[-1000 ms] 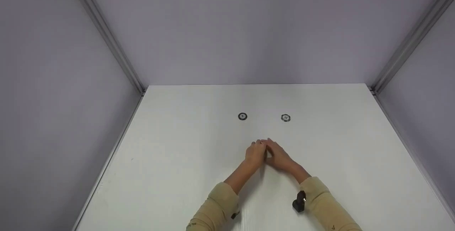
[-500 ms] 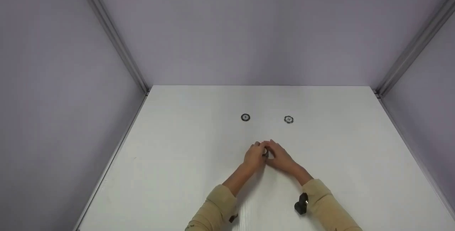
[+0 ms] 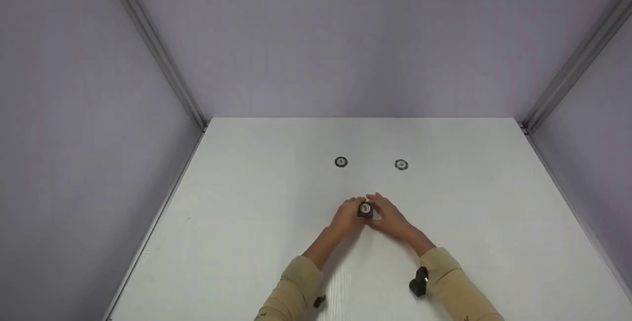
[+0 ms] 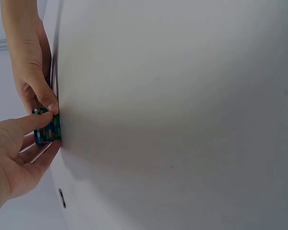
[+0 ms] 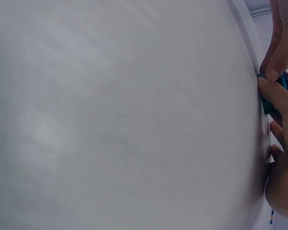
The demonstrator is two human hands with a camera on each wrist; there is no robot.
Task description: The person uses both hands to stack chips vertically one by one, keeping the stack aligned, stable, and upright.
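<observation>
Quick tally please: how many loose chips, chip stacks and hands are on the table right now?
Loose chips: 2
Chip stacks: 1, pinched between both hands
Hands: 2, left hand and right hand
Total: 5

Stack of chips (image 3: 365, 209) on the counter (image 3: 247, 222), between two hands.

Sat near the middle of the counter, left hand (image 3: 345, 218) touching on its left, right hand (image 3: 390, 216) on its right, fingers (image 4: 44, 99) of both meeting at its sides. Behind, farther from the person, lay two single chips apart from each other: left chip (image 3: 340, 162) and right chip (image 3: 401, 164). Walled in at left, right and rear by panels (image 3: 345, 39).
</observation>
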